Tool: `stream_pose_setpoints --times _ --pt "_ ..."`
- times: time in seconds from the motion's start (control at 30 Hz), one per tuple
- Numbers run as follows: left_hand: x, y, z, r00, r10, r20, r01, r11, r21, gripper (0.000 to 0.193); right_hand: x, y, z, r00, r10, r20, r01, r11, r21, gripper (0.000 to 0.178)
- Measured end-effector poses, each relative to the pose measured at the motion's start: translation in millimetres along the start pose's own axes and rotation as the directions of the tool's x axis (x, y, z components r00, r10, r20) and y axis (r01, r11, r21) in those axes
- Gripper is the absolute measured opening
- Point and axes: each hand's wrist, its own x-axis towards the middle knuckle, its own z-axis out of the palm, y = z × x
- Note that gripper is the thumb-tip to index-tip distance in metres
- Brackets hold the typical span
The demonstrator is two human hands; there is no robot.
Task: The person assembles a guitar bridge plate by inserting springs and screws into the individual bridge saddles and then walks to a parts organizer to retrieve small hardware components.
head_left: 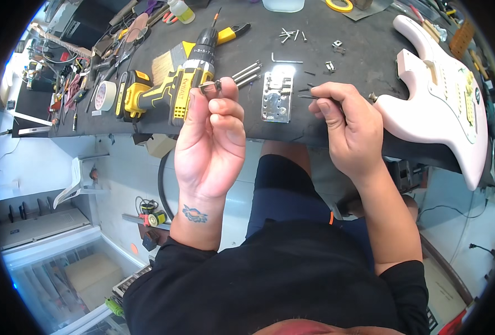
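Observation:
My left hand (209, 139) is raised above the bench's near edge, palm toward me. Its thumb and index finger pinch a small metal bridge saddle (209, 87). To the right, my right hand (352, 120) has its fingers closed on a thin dark metal piece (306, 96), too small to name surely. Between the hands lies a shiny guitar bridge plate (277, 106) with some parts fitted at its upper right. Loose saddles (329, 67) rest beyond my right hand. An L-shaped hex key (287, 61) lies just behind the plate.
A yellow and black cordless drill (152, 99) lies at left, near a wide brush (162, 68) and a tape roll (105, 96). Long screws (291, 36) are at the back. At right, a pale guitar body (417, 106) overhangs the bench edge. Tools crowd the far left.

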Motion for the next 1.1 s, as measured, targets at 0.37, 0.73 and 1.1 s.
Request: stream_pose_setpoints --times 0.37,0.73,1.1 --pt "-2.1 -8.1 1.4 0.999 0.046 -0.003 -0.046 0.992 0.121 0.03 -4.3 2.3 0.1 0.999 -0.006 -0.039 0.006 1.0 0.001 0.012" --pt "-23.2 -46.0 0.8 0.992 0.032 0.119 -0.087 0.865 0.494 0.037 9.0 -89.7 -6.4 0.986 0.151 0.069 -0.165 0.85 0.501 0.025" --pt "-59.5 -81.2 30.0 0.985 -0.031 0.173 -0.093 0.74 0.666 0.013 -17.5 -109.9 -45.0 0.916 0.127 0.38 -0.317 0.811 0.493 0.019"
